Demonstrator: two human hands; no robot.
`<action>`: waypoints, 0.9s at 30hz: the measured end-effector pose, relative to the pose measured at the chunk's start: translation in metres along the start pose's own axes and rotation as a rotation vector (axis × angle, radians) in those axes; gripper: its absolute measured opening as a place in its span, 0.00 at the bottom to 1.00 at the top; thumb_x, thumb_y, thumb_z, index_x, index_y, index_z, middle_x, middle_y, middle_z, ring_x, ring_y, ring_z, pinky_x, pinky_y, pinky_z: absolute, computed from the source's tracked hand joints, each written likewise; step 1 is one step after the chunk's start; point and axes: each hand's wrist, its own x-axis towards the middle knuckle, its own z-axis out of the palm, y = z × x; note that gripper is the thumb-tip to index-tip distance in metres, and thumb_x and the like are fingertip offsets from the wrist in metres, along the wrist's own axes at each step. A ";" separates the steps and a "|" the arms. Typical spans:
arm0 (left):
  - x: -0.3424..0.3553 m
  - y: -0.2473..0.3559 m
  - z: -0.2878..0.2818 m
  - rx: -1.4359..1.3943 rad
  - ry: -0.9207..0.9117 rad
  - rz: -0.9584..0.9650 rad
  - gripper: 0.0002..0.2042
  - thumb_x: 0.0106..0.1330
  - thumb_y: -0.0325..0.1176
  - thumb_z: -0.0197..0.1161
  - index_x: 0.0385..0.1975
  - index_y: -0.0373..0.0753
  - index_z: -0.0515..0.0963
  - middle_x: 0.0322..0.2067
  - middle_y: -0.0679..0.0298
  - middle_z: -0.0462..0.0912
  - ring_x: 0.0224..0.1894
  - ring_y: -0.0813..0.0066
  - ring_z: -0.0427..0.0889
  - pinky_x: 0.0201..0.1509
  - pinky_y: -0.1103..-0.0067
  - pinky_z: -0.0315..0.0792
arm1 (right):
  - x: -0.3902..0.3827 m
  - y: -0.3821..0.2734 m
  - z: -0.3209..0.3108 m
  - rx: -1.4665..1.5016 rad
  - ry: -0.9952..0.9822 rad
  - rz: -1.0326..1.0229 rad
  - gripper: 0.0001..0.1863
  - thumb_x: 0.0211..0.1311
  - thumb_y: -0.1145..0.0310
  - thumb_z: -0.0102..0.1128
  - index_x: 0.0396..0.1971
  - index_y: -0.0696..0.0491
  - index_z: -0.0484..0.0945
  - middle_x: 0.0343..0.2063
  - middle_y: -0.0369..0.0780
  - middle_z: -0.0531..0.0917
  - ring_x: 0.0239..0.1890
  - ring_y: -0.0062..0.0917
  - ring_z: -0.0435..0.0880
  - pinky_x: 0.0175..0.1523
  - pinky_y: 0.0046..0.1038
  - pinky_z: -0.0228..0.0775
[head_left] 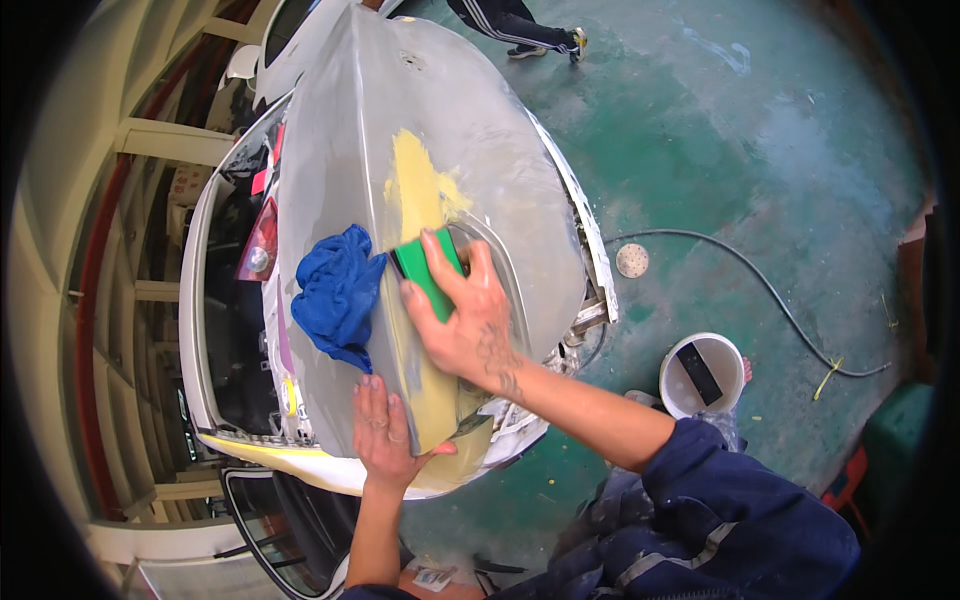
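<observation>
A grey car body panel (490, 140) lies in front of me, with yellow filler (415, 180) spread in a long patch down it. My right hand (460, 315) grips a green sanding block (428, 270) and holds it against the filler. The block's dark underside shows at its left edge. My left hand (384, 425) rests on the panel's near edge, fingers stretched out and nothing held. Just beyond those fingers lies a crumpled blue cloth (340, 295).
A white bucket (735, 352) with a dark bar inside stands on the green floor (660, 130). Behind it runs a grey hose (755, 275), near a round pale disc (632, 261). Another person's leg (510, 22) shows at the top. A red tail light (262, 240) sits left of the panel.
</observation>
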 end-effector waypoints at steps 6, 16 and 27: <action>-0.008 -0.004 0.002 0.002 -0.026 -0.027 0.58 0.59 0.74 0.65 0.75 0.28 0.61 0.71 0.35 0.68 0.71 0.31 0.71 0.72 0.41 0.67 | 0.030 0.008 0.013 0.018 -0.003 0.121 0.32 0.65 0.57 0.69 0.68 0.52 0.79 0.46 0.54 0.76 0.46 0.52 0.81 0.50 0.46 0.77; 0.001 -0.002 0.008 0.010 0.028 0.006 0.59 0.59 0.78 0.62 0.74 0.27 0.62 0.69 0.34 0.71 0.70 0.31 0.73 0.72 0.42 0.67 | 0.103 0.016 0.006 0.000 -0.022 0.200 0.31 0.66 0.55 0.67 0.66 0.52 0.79 0.43 0.53 0.75 0.47 0.51 0.81 0.47 0.45 0.77; 0.190 -0.057 -0.021 -0.070 -0.074 0.028 0.31 0.72 0.58 0.61 0.62 0.37 0.80 0.61 0.45 0.79 0.68 0.42 0.74 0.75 0.54 0.62 | 0.053 0.010 0.001 0.034 -0.022 0.106 0.29 0.66 0.60 0.68 0.65 0.55 0.79 0.46 0.54 0.75 0.48 0.52 0.80 0.49 0.46 0.76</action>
